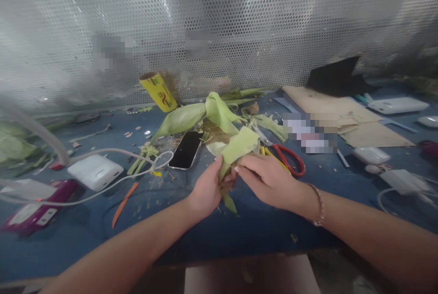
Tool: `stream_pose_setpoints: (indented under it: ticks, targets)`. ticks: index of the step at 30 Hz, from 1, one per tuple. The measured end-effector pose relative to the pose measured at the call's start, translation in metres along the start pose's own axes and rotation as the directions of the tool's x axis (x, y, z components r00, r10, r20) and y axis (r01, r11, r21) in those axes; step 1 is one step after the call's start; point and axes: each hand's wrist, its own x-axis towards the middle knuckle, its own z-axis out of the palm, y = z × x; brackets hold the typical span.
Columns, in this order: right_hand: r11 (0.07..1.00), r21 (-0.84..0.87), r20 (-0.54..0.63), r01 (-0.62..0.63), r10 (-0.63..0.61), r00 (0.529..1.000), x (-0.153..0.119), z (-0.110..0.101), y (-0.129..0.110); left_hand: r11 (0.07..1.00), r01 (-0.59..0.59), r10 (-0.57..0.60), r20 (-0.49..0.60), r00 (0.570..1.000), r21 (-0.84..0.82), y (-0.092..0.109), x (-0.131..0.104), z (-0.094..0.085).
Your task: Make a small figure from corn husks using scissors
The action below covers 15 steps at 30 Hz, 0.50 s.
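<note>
perforated metal panel (239,7) rises behind a blue counter (212,234), well beyond both grips. the left grip (207,189) is closed around the lower part of a pale green leaf (244,141), its thumb pressed along the near side, and the leaf sticks up and to the right out of it. the right grip (268,177) sits just beside the left one, fingers curled in at the base of the same leaf; whether it pinches the leaf, i cannot tell. a beaded bracelet (320,207) circles the wrist behind the right grip.

just beyond the held leaf stands a large folded leaf (219,114), with a long green leaf (181,121) running off to its left. a dark-screened phone (186,150) lies beyond the left grip and a little to its left, and past it leans a yellow tube (158,93). farther left of the left grip are an orange strip (125,205), a white charger (97,173) and a magenta power strip (66,191).

beyond the right grip, close by, lie red-handled scissors (290,149); farther out to its right rests brown cardboard (376,134).
</note>
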Motion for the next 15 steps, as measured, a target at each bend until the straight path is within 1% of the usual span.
stream_pose_setpoints:
  ticks: [3, 4, 6, 8, 10, 13, 15]
  targets:
    - [0.992, 0.123, 0.057, 0.002, -0.009, 0.998, 0.0013, -0.0018, 0.0032, 0.998, -0.064, 0.064, 0.046, 0.997, 0.002, 0.0064, -0.0019, 0.0013]
    - [0.990, 0.140, 0.057, -0.005, -0.003, 0.998, 0.0019, -0.0015, 0.0042, 0.997, -0.078, 0.077, 0.064, 0.995, 0.004, 0.0078, -0.0021, 0.0016]
    - [0.993, 0.114, 0.013, -0.041, 0.039, 0.999, 0.0028, -0.0004, 0.0059, 0.997, -0.072, 0.071, 0.097, 0.993, 0.002, 0.0097, -0.0019, 0.0022]
    - [0.995, 0.074, -0.051, -0.061, 0.065, 0.997, 0.0029, 0.0007, 0.0069, 0.999, -0.036, 0.038, 0.139, 0.990, -0.017, 0.0106, -0.0012, 0.0023]
    - [0.997, 0.057, -0.078, -0.059, 0.063, 0.995, 0.0023, 0.0007, 0.0068, 0.999, 0.007, 0.003, 0.191, 0.982, -0.050, 0.0107, -0.0004, 0.0012]
    - [0.998, 0.055, -0.035, -0.033, 0.035, 0.999, 0.0011, -0.0016, 0.0044, 0.995, 0.081, -0.059, 0.283, 0.957, -0.066, 0.0106, 0.0007, -0.0032]
    - [0.998, 0.053, -0.009, -0.026, 0.026, 1.000, 0.0009, -0.0034, 0.0020, 0.987, 0.158, -0.137, 0.375, 0.917, -0.027, 0.0108, 0.0012, -0.0068]
